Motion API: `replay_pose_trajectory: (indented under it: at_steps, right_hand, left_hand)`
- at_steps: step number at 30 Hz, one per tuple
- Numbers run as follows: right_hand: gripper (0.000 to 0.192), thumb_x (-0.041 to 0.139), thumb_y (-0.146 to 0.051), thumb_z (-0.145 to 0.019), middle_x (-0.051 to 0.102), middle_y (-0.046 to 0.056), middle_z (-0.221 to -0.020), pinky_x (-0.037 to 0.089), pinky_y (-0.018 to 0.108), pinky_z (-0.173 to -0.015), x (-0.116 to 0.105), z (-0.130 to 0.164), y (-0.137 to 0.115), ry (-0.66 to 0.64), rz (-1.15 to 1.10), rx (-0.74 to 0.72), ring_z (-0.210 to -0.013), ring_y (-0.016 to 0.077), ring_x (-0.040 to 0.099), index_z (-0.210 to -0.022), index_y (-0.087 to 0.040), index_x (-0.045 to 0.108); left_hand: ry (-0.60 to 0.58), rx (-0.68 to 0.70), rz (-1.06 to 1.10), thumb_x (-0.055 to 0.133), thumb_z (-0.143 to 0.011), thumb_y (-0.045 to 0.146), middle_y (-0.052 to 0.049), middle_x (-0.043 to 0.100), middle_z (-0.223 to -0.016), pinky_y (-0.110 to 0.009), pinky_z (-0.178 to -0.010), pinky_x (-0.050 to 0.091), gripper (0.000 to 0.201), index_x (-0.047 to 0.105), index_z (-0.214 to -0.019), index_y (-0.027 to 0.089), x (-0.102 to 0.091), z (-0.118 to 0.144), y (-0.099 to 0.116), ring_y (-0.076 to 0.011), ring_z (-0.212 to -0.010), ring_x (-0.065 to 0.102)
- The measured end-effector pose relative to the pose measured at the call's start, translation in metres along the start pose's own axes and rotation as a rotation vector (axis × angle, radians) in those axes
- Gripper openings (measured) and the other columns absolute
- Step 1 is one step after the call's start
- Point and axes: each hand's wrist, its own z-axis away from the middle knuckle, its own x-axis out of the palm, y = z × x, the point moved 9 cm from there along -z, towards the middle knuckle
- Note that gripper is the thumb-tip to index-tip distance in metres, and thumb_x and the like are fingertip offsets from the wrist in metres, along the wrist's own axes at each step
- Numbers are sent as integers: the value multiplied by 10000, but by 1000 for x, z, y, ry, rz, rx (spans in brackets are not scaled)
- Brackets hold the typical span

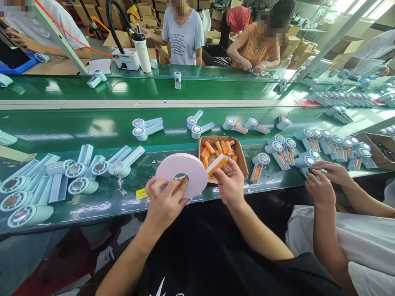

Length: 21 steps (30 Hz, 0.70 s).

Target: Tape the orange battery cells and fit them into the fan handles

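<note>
My left hand [166, 195] grips a large pale pink roll of tape [191, 172], its fingers over the face and at the centre hole. In my right hand [231, 181] is an orange battery [217, 165] with a white strip along its side, pinched between thumb and fingers. The battery is close to the roll's right edge; whether tape still joins them I cannot tell. Just behind, a cardboard box [243, 158] holds several orange batteries [220, 146]. To its right lies a light-blue fan body [261, 160] with an orange battery in its handle.
Light-blue fan housings [83, 186] crowd the bench on the left. More fans [140, 132] lie on the green conveyor [101, 123]. At right a co-worker's hands [322, 181] handle a fan beside several others. Across the line stand other people and a white bottle-shaped device [142, 53].
</note>
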Motion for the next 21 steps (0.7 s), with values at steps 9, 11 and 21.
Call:
replay_pose_trajectory:
  at_steps: [9,11,21]
  right_hand:
    - [609,912,-407,-767,820,16,-1133,664,442,-951,-15,-32,-42,77,-68,-171,-1103,234,783,-1316,-340,657]
    - [642,908,-422,-775,819,33,-1121,645,519,-990,0,-24,-36,49,-70,-161,-1107,259,780,-1346,-335,628]
    - [548,910,-429,-779,787,43,-1132,644,521,-1005,10,-23,-27,44,-66,-175,-1080,267,782,-1240,-326,632]
  left_hand:
    - [36,-102,-29,795,-865,342,-87,735,-1000,-525,-1024,402,477,736,-1337,304,-36,4,-53,-348,-1088,540]
    - [6,-41,-33,778,-868,331,-80,739,-993,-539,-1073,389,462,741,-1327,303,-35,-6,-52,-339,-1076,541]
    - [-46,181,68,738,-914,283,-60,777,-990,-577,-1148,311,428,726,-1341,257,-14,-15,14,-285,-983,536]
